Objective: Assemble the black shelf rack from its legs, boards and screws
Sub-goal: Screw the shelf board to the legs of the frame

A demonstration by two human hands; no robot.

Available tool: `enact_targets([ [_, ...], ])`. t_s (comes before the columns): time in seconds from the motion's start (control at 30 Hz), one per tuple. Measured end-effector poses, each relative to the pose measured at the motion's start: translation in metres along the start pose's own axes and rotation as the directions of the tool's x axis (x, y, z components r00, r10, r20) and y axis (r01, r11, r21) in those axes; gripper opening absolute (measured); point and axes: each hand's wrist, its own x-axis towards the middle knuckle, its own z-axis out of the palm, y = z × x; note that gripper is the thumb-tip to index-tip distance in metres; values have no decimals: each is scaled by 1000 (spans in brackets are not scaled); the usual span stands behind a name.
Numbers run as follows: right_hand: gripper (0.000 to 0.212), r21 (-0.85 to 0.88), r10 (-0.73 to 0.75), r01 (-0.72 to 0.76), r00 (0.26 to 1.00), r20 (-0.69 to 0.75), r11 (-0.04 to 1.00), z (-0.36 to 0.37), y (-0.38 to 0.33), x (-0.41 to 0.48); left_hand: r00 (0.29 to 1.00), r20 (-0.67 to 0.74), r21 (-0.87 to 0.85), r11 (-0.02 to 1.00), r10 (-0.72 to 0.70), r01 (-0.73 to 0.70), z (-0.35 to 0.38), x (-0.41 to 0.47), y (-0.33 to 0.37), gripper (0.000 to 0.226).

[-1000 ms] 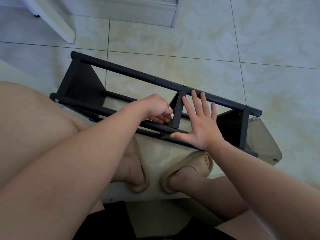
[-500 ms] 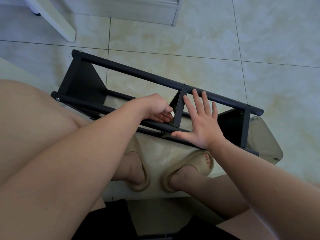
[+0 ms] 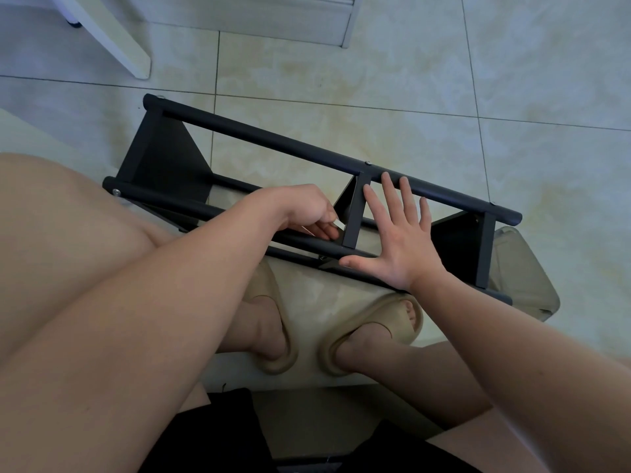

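The black shelf rack (image 3: 273,145) lies on its side on the tile floor, with round legs running left to right and three boards between them. My left hand (image 3: 304,213) is curled at the near leg (image 3: 191,206), just left of the middle board (image 3: 355,213). Its fingertips pinch a small pale metal piece (image 3: 337,222); what that piece is cannot be made out. My right hand (image 3: 399,240) lies flat with fingers spread, just right of the middle board. Its palm is on the near leg and its fingertips reach the far leg.
My feet in beige slippers (image 3: 273,339) rest on a pale sheet (image 3: 314,298) in front of the rack. A translucent plastic box (image 3: 526,291) sits under the rack's right end. A white furniture leg (image 3: 112,39) and a white cabinet base (image 3: 273,15) stand beyond.
The left hand's fingers have shifted a little beside the middle board. The right hand stays flat in the same place on the rack.
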Motion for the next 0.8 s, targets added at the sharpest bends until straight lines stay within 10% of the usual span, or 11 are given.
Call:
enact_targets([
  [0.8, 124, -16, -3, 2, 1000, -28, 1000, 2, 0, -1, 997, 26, 471, 879, 72, -76, -3, -10, 1, 11],
])
